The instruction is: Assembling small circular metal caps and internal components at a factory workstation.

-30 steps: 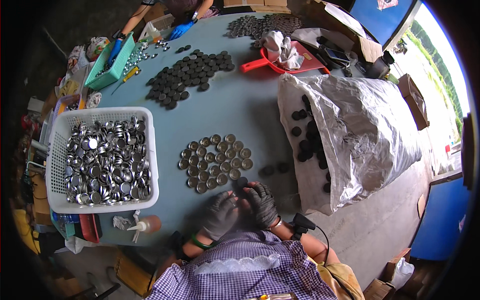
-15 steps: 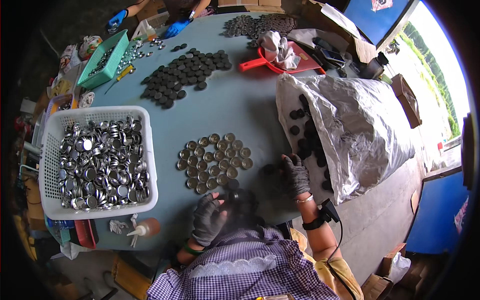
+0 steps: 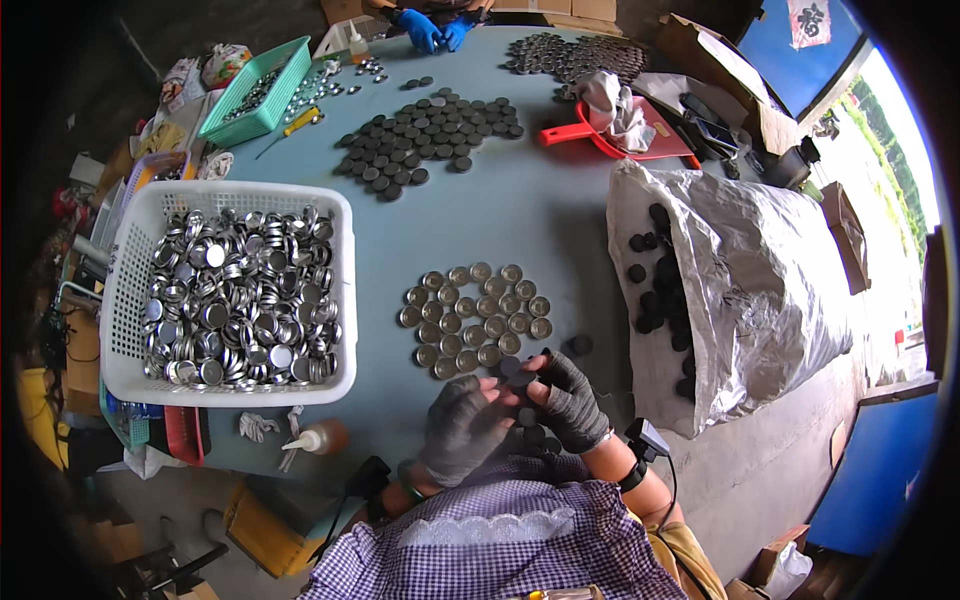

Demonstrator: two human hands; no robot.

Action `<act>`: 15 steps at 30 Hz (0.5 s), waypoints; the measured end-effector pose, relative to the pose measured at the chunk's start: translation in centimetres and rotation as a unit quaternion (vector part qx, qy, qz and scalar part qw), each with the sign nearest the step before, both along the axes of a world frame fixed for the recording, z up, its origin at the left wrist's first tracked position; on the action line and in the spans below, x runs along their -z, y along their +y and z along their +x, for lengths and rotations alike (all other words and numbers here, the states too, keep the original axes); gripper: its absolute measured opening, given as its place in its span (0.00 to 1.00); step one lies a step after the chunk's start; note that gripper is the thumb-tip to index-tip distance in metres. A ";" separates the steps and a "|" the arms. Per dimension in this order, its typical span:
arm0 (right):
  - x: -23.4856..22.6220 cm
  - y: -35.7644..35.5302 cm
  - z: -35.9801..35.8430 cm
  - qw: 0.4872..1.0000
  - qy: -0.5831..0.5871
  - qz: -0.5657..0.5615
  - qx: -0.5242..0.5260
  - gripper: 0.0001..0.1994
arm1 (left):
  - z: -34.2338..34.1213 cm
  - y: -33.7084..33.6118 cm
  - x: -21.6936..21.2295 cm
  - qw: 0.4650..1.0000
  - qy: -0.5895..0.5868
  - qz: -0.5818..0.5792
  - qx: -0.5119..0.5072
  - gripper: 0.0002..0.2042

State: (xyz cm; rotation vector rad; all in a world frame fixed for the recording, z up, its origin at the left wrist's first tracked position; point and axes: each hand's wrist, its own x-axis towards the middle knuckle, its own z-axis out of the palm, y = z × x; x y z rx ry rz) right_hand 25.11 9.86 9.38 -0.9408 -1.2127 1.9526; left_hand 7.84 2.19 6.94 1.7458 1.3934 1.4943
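Both my hands wear dark grey fingerless gloves and meet near the table's front edge. My right hand [image 3: 570,405] pinches a black disc [image 3: 521,379] between its bare fingertips. Close beside it, my left hand [image 3: 466,428] is blurred, its fingertips curled toward the same discs; whether it grips one is unclear. Several more black discs [image 3: 528,416] lie between and below the hands, partly hidden. Just beyond sits a group of round metal caps [image 3: 478,318], hollow side up. A white sack [image 3: 745,290] on the right lies with its mouth open, spilling black discs [image 3: 665,290].
At left stands a white basket [image 3: 345,300] heaped with silver caps. Farther back are black discs [image 3: 425,140], a green basket [image 3: 262,120], a screwdriver [image 3: 300,122] and a red dustpan [image 3: 655,140] holding cloth. A squeeze bottle [image 3: 322,437] lies front left. Across the table, a person's blue-gloved hands [image 3: 437,32] rest.
My right hand has moved left from the sack's mouth to meet my left hand, and now holds a black disc. The view has shifted. The other person's gloved hands have come together.
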 end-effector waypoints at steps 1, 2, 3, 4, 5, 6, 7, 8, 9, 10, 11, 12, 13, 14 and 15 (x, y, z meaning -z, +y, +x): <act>0.2 -0.1 -0.6 1.000 0.004 -0.003 -0.007 0.18 | 0.1 -0.2 0.1 1.000 -0.027 -0.007 0.012 0.22; 0.5 -0.2 -1.0 0.996 0.066 -0.058 -0.013 0.16 | -0.1 0.1 -0.6 0.999 0.041 0.011 -0.009 0.22; 0.8 -0.4 -1.3 0.985 0.127 -0.113 -0.018 0.15 | -0.2 0.2 -0.7 0.999 0.043 0.008 -0.010 0.22; 1.0 -0.7 -1.7 0.980 0.153 -0.128 -0.014 0.13 | -0.2 0.2 -0.8 0.997 0.069 0.013 -0.030 0.22; 0.9 -0.7 -2.1 0.979 0.155 -0.130 -0.017 0.13 | -0.3 0.2 -0.8 0.994 0.097 0.020 -0.052 0.22; 0.6 -0.8 -2.4 0.984 0.124 -0.128 -0.011 0.12 | -0.4 0.2 -0.7 0.993 0.101 0.024 -0.060 0.23; 0.5 -0.8 -2.7 0.988 0.092 -0.125 -0.004 0.12 | -0.4 0.0 -0.2 0.993 0.102 0.023 -0.062 0.23; 1.0 -0.9 -2.6 0.988 0.092 -0.124 -0.004 0.12 | -0.2 -0.1 0.0 0.994 0.078 -0.001 -0.073 0.23; 2.0 -1.1 -2.6 0.997 0.042 -0.067 -0.008 0.11 | -0.1 -0.1 0.3 0.995 0.053 -0.025 -0.084 0.24; 2.6 -1.2 -2.5 1.000 -0.009 -0.010 -0.012 0.11 | -0.1 -0.1 0.5 0.995 0.052 -0.024 -0.082 0.24; 2.5 -1.0 -2.4 1.000 -0.009 -0.010 -0.011 0.11 | -0.4 0.0 0.1 0.993 0.077 -0.016 -0.084 0.24; 2.3 -0.8 -2.3 0.999 0.003 -0.034 -0.029 0.13 | -0.5 0.1 -0.1 0.991 0.101 -0.008 -0.086 0.23; 2.2 -0.7 -2.2 0.997 0.015 -0.058 -0.048 0.17 | -0.4 0.0 -0.1 0.991 0.101 -0.009 -0.085 0.23; 2.2 -0.7 -2.0 0.997 0.014 -0.058 -0.047 0.17 | -0.3 0.0 0.0 0.994 0.066 -0.026 -0.078 0.23; 2.1 -0.7 -1.8 0.995 0.038 -0.088 -0.041 0.18 | -0.3 -0.1 0.0 0.996 0.031 -0.043 -0.071 0.23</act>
